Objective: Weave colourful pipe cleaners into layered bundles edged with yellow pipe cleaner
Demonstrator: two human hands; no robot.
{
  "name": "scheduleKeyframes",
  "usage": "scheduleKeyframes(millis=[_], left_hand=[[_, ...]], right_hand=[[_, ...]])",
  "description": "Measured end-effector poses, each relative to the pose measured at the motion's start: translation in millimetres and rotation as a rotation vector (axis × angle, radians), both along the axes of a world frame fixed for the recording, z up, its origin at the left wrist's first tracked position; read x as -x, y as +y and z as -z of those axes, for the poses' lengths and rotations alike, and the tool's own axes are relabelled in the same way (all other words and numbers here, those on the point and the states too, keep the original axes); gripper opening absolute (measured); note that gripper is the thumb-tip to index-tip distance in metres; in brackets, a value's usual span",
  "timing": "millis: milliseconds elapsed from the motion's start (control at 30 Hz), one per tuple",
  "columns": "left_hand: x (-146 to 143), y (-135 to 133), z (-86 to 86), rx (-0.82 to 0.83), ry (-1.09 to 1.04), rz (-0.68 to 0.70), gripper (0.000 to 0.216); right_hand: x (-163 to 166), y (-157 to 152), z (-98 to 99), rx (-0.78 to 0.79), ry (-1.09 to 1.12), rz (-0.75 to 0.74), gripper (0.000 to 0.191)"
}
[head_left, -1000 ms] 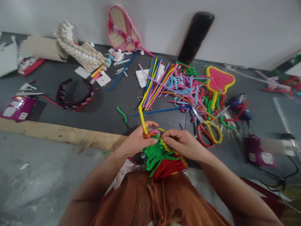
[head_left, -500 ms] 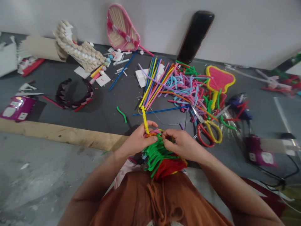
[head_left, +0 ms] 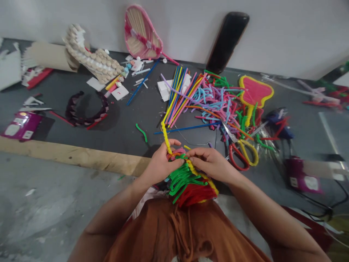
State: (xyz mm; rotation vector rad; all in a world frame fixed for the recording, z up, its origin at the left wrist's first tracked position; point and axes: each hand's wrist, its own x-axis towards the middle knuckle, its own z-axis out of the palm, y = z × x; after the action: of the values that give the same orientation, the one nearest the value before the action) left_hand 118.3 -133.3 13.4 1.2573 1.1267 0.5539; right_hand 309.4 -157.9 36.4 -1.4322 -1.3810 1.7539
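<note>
Over my lap, at the table's front edge, is a pipe-cleaner craft piece (head_left: 188, 182) with a green fringe, a red fringe below it and a twisted yellow edge. My left hand (head_left: 163, 162) is closed round its upper left end, thumb on top. From that hand a twisted yellow pipe-cleaner strand (head_left: 166, 137) sticks up toward the table. My right hand (head_left: 208, 162) pinches the top of the piece beside the green strands, fingertips close to my left thumb. Exactly which strand lies between those fingertips is hidden.
Beyond my hands lie straight pipe cleaners (head_left: 177, 96) and a heap of cut pieces (head_left: 215, 103). Scissors (head_left: 242, 154) rest right of my right hand. A phone (head_left: 227, 42) and a pink fan (head_left: 142, 34) lean on the wall. A dark headband (head_left: 87, 111) lies left.
My right hand has shifted slightly, and the yellow edge beneath it now shows more. The upright yellow strand leans a little further left. My left hand keeps its hold.
</note>
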Motion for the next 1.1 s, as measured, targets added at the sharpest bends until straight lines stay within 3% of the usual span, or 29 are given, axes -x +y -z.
scheduleKeyframes(millis=[100,333,500,733,1100], left_hand=[[1.5,0.1,3.3,-0.002,-0.032,0.042,0.049],[4.4,6.6,-2.0,0.147,-0.191,0.131,0.056],[3.2,10.1,-6.0,0.281,-0.251,0.140,0.038],[1.2,7.8,-4.6,0.290,-0.260,0.117,0.035],[14.6,9.8,8.2,0.288,-0.217,0.158,0.042]], right_hand=[[-2.7,1.6,6.4,0.027,0.027,-0.018,0.019],[-4.1,1.7,4.7,-0.177,-0.115,-0.086,0.016],[-2.3,2.0,7.3,-0.182,-0.049,-0.042,0.016],[-3.2,2.8,13.0,-0.126,-0.012,-0.074,0.018],[-3.9,4.9,6.0,-0.229,-0.167,-0.073,0.014]])
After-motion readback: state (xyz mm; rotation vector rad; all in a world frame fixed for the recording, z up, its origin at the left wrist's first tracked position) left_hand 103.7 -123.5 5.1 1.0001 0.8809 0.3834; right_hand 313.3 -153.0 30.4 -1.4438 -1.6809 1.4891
